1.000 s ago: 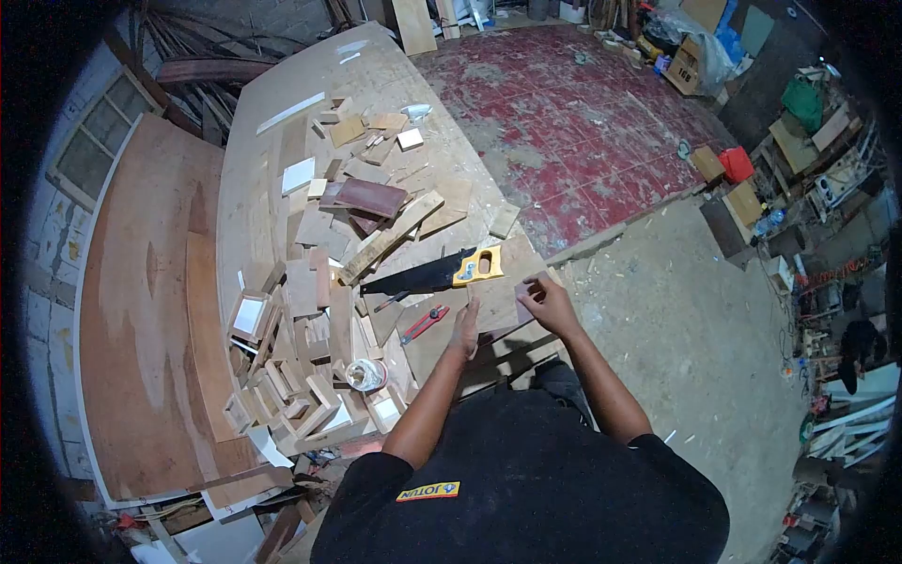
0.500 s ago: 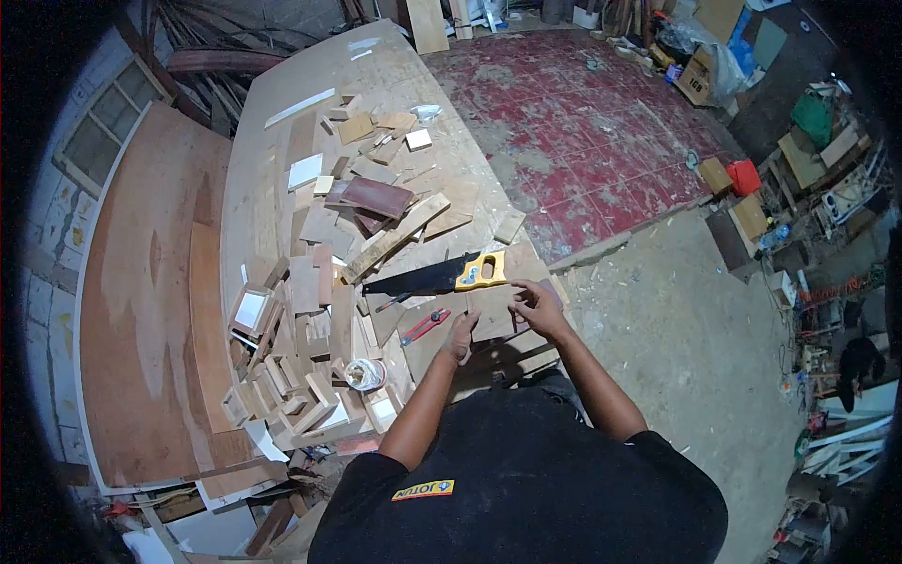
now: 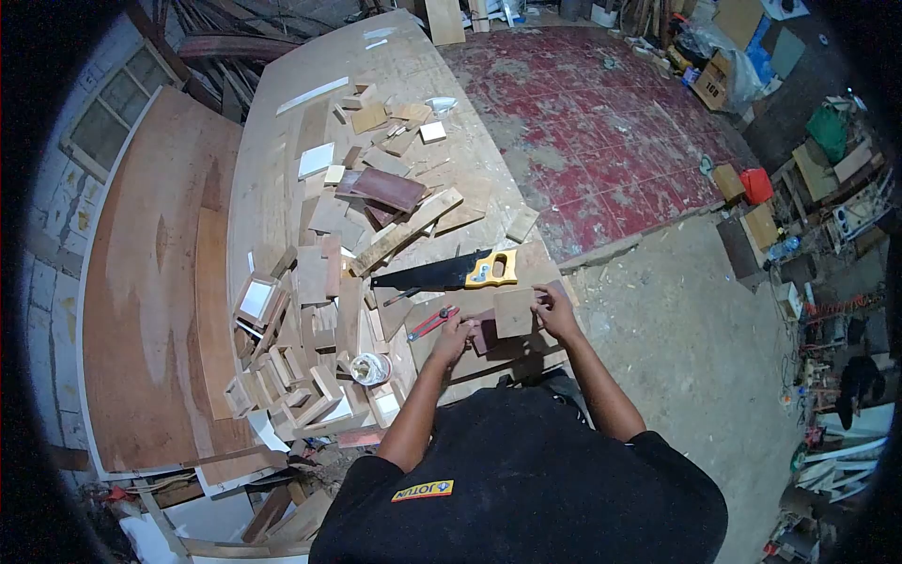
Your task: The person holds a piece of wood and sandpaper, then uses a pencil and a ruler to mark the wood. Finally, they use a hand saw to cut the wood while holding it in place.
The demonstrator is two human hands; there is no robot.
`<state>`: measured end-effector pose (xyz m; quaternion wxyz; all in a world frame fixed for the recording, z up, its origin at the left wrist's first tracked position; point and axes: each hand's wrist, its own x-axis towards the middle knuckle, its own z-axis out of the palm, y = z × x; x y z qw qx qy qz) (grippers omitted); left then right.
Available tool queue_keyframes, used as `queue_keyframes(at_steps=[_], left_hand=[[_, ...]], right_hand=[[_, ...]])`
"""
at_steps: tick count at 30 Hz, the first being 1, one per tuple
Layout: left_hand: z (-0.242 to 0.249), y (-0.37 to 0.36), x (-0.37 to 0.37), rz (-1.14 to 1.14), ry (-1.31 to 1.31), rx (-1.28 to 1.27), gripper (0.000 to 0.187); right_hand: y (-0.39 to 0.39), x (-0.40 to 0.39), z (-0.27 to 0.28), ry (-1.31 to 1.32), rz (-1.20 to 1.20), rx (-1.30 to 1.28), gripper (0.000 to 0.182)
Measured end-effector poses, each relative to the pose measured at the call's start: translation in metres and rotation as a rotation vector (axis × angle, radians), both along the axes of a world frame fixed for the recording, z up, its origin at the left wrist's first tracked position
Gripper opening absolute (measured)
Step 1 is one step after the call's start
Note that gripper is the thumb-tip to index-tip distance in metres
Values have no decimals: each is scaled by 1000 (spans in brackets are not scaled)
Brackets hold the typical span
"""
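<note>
While right fingers [image 3: 546, 294] hold its edge | wood piece [image 3: 513, 315] | tan, squarish

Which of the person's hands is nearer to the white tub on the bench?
Left. The left hand is just right of the white tub; the right hand is much farther right, at the tan wooden panel's right edge.

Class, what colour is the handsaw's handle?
The handsaw's handle is mostly yellow; it shows best in the head view.
</note>
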<state>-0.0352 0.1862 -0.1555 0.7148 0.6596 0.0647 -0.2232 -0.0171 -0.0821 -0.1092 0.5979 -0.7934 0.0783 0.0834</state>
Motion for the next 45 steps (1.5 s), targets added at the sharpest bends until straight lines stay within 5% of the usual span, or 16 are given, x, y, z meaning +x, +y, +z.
queue_keyframes(at_steps=[10,12,13,15,16,27,30,32,35,45], left_hand=[[23,4,3,-21,-69,173,45],[40,-3,6,-122,-150,213,74],[46,-5,7,-121,-148,212,74],[56,-8,8,-247,-527,463,105],[60,-10,12,-314,-479,539,121],[71,-9,13,-321,-613,565,120],[71,-6,12,-282,-635,525,117],[69,-3,11,-256,-636,510,115],[65,1,12,-264,-631,502,116],[64,0,8,-259,-681,508,113]], right_hand=[[-6,5,-7,11,-36,12,43],[0,6,-4,31,-31,32,43],[2,7,-5,16,-11,39,43],[8,10,1,1,13,44,42],[11,10,6,45,25,91,43],[16,10,25,103,141,165,51],[12,7,34,137,212,153,65],[7,4,37,-16,442,31,97],[11,1,68,60,552,-106,119],[16,-1,53,-190,568,-257,120]])
